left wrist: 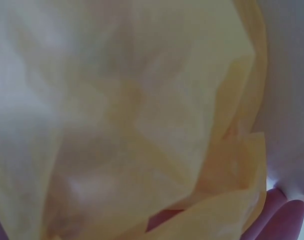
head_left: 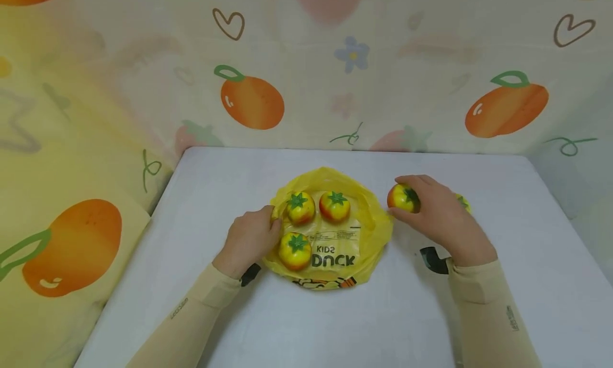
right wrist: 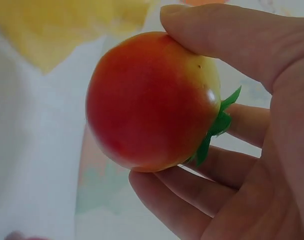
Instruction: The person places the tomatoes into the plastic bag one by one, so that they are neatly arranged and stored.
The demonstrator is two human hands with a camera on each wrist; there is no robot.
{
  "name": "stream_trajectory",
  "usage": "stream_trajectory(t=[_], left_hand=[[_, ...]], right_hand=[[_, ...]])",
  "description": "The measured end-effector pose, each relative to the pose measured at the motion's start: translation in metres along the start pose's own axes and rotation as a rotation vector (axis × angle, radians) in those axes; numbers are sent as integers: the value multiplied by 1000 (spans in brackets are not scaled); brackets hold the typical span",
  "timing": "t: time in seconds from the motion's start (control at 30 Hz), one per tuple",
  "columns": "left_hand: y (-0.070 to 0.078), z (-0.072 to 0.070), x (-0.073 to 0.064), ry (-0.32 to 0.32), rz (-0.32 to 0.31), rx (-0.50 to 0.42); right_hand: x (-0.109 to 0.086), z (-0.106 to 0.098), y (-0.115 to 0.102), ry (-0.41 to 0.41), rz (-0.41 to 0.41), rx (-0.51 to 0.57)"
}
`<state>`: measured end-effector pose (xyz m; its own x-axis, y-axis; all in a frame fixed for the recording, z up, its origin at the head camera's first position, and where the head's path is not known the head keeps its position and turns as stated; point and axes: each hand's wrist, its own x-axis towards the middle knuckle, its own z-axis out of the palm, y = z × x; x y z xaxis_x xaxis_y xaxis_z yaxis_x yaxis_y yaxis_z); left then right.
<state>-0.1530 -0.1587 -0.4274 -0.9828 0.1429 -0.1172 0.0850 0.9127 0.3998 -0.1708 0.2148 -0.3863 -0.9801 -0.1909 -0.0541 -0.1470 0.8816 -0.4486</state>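
Note:
A yellow plastic bag (head_left: 378,235) lies spread on the table with its mouth up and printed lettering at its base. My left hand (head_left: 251,237) pinches the bag's left rim; the left wrist view is mostly filled by the thin bag film (left wrist: 131,125). Inside sit three yellow-red tomatoes with green leafy tops: one at back left (head_left: 300,208), one at back right (head_left: 334,207), one in front (head_left: 295,251). To the right of the bag, my right hand (head_left: 438,214) holds another tomato (right wrist: 152,102) between thumb and fingers.
Another tomato (head_left: 463,202) shows just past my right hand, mostly hidden by it. The white table (head_left: 364,325) backs onto a fruit-printed cloth (head_left: 306,102), which also hangs along the left side. Dark straps hang at both wrists.

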Motion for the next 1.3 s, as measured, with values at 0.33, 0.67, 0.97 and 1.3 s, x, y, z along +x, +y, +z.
stream_trajectory(t=[0.33, 0.67, 0.97, 1.3], left_hand=[[1, 0, 2, -3, -11, 2], [0, 1, 1, 3, -5, -1], [0, -2, 1, -4, -6, -3], [2, -1, 2, -8, -17, -4]], right_hand=[[1, 1, -46, -14, -127, 16], [4, 20, -81, -50, -210, 49], [-1, 33, -99, -69, -301, 40], [-1, 49, -108, -125, -362, -25]])
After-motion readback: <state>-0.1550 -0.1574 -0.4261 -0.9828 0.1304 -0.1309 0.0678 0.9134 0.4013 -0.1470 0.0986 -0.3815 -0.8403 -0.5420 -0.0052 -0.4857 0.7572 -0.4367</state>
